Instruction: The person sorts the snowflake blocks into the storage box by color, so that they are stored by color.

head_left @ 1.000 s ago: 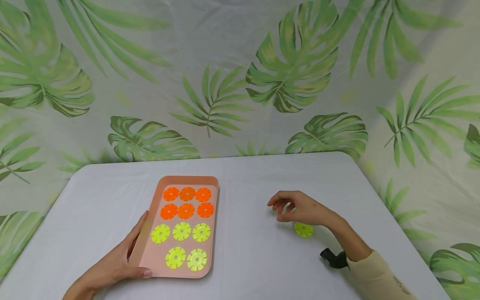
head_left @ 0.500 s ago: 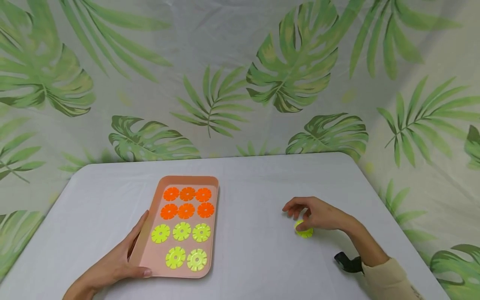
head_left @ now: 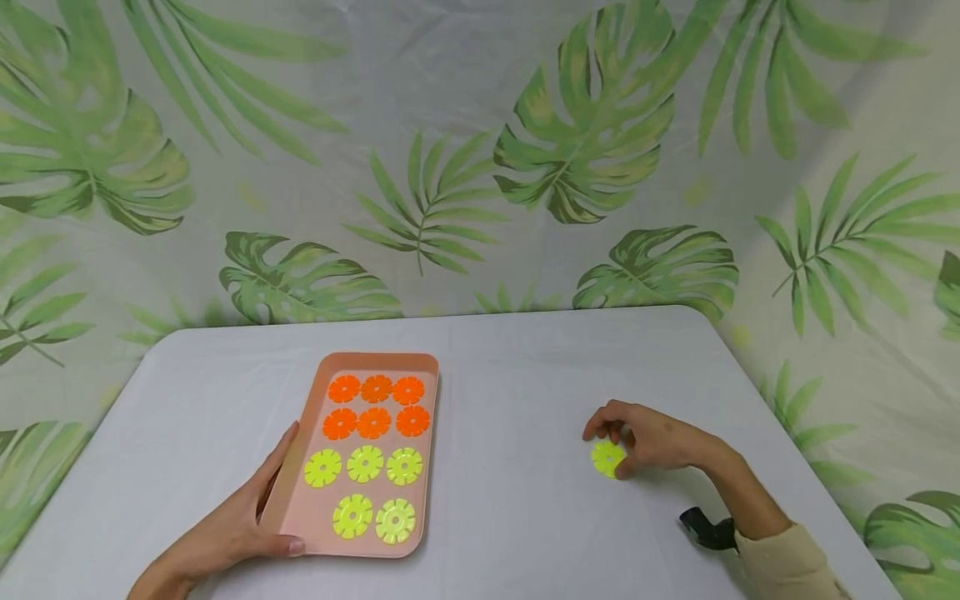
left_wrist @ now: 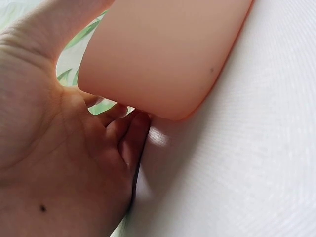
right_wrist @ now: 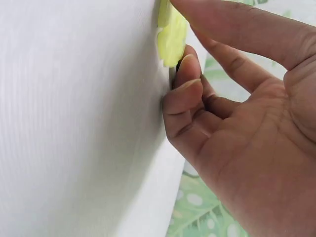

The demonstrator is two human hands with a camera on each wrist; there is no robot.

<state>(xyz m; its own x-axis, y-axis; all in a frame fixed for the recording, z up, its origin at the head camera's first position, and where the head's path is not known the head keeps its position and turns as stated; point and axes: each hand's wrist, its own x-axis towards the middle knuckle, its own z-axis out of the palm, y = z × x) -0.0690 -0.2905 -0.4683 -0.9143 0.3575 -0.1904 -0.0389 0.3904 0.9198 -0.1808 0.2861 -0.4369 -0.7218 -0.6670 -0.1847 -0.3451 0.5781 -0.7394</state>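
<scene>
On white table (head_left: 525, 517) | right hand (head_left: 652, 439) pinches yellow disc (head_left: 607, 458) | left hand (head_left: 225, 525) grips tray (head_left: 296, 517) near corner

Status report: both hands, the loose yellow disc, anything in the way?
Left hand grips tray corner. Right hand pinches yellow disc, tilted off the table. Nothing lies between disc and tray.

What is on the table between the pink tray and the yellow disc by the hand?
Nothing: the head view shows only bare white table between the tray and the yellow disc.

White table (head_left: 525, 367) with tray (head_left: 309, 523), yellow disc (head_left: 606, 457)
</scene>
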